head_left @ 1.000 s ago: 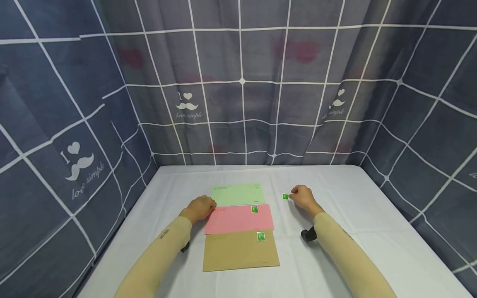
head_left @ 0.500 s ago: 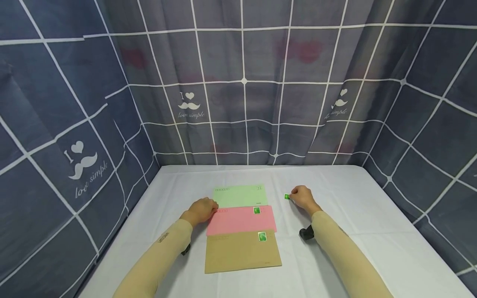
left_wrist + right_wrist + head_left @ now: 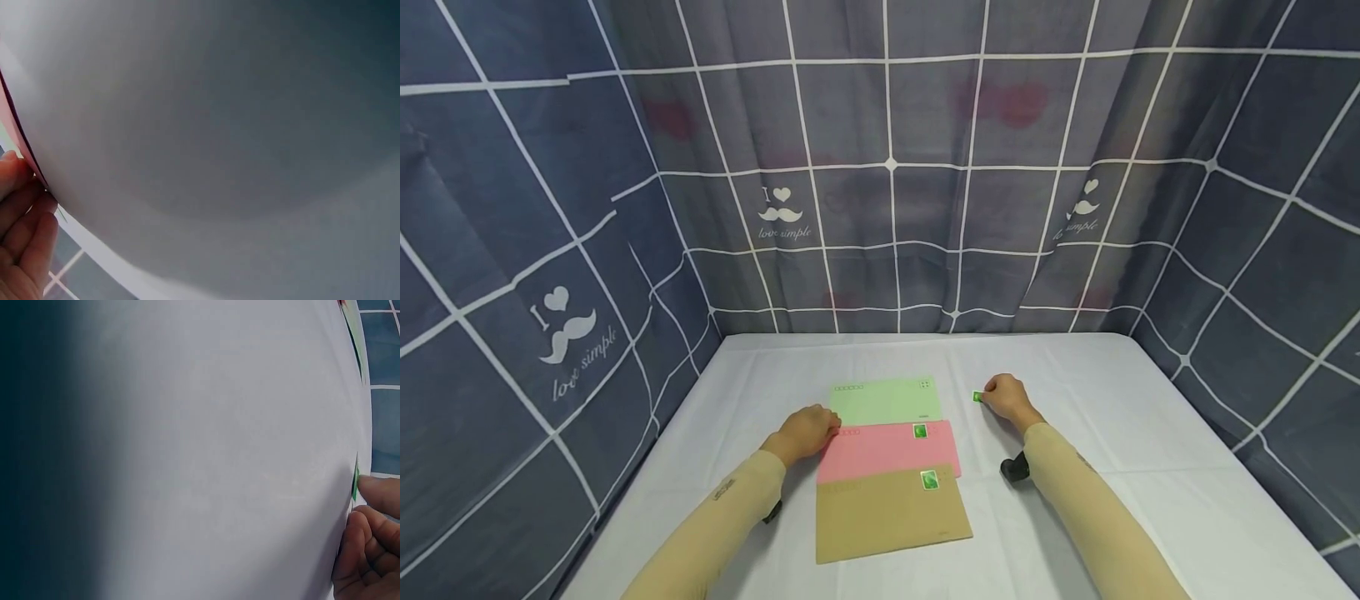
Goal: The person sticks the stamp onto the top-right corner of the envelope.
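Observation:
A pink envelope (image 3: 883, 452) lies between a light green envelope (image 3: 883, 402) behind it and a brown envelope (image 3: 891, 518) in front, their edges overlapping. Pink and brown each bear a green stamp at the upper right; a printed mark sits in that corner of the green one. My left hand (image 3: 808, 430) grips the pink envelope at its upper left corner, and in the left wrist view its fingers (image 3: 40, 234) are bent at the pink edge. Off to the right, my right hand (image 3: 1009, 398) pinches a small green stamp (image 3: 977, 397) close over the table.
A white cloth (image 3: 760, 367) covers the table. Dark grid-patterned curtains (image 3: 917, 200) enclose it at the back and on both sides. A black wrist camera (image 3: 1017, 468) hangs under the right forearm.
All three envelopes have slid a little toward the front, and the brown one has turned slightly. My left hand has moved forward to the body with them. The right hand stays nearly still.

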